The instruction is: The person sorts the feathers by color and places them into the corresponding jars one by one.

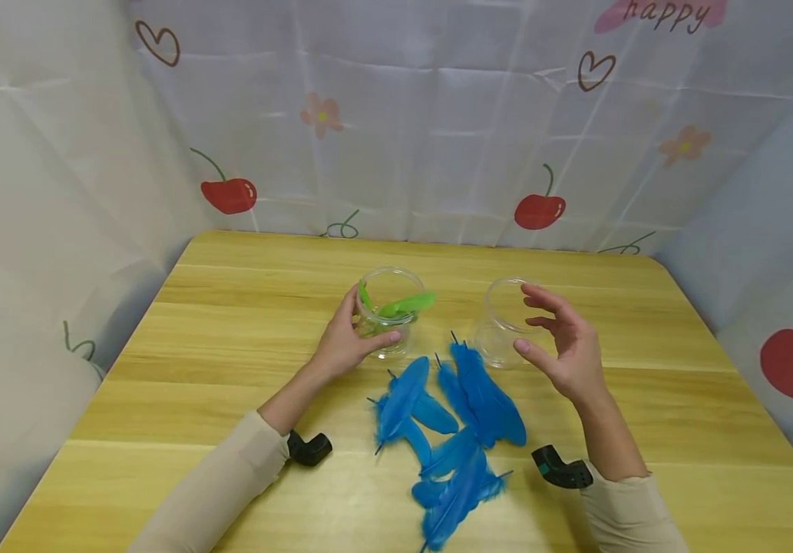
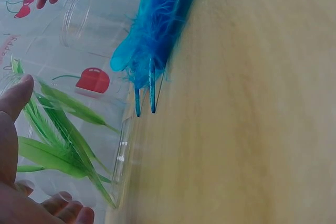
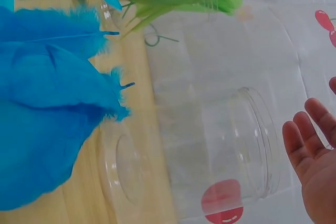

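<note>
My left hand point(image 1: 342, 344) holds a clear jar point(image 1: 391, 352) from its left side, thumb across the front. Green feathers point(image 1: 408, 305) stand inside this jar, one leaning out over the rim; the left wrist view shows their quills point(image 2: 107, 195) near the base. To the right stands a second clear jar point(image 1: 495, 338), with no feathers in it. My right hand point(image 1: 573, 349) hovers at that jar's right side, fingers spread and loosely bent. In the right wrist view a gap shows between those fingers point(image 3: 298, 142) and the jar's rim.
Several blue feathers point(image 1: 486, 395) lie in a loose pile on the wooden table point(image 1: 230, 307), in front of the jars and between my forearms. Some quills point toward the second jar. A white printed curtain point(image 1: 403, 153) hangs behind the table.
</note>
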`<state>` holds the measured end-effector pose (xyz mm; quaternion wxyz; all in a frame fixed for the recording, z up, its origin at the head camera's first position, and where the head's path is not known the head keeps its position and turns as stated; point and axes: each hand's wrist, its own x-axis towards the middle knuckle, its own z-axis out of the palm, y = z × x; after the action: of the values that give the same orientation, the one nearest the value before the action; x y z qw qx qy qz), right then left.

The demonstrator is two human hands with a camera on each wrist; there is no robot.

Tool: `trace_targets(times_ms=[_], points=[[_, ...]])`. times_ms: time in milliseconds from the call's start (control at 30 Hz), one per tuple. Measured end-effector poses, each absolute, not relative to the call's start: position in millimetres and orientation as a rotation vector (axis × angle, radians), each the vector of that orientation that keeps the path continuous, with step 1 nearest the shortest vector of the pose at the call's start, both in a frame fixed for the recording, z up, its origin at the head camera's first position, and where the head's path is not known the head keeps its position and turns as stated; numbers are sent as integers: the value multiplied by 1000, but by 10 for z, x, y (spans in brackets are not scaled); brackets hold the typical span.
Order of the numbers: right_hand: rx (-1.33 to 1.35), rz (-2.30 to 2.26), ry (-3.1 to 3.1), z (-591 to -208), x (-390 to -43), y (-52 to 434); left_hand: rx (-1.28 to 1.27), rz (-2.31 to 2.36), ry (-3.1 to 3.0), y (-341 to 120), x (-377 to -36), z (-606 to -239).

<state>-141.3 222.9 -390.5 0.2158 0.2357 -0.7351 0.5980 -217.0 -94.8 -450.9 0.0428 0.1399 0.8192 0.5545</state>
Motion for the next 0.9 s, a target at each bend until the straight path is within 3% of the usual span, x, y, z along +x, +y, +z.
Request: trace_targets(times_ms=[900], points=[[539, 1691, -1968, -3966, -1438, 2545, 437, 1705, 2501, -943, -2182, -4524]])
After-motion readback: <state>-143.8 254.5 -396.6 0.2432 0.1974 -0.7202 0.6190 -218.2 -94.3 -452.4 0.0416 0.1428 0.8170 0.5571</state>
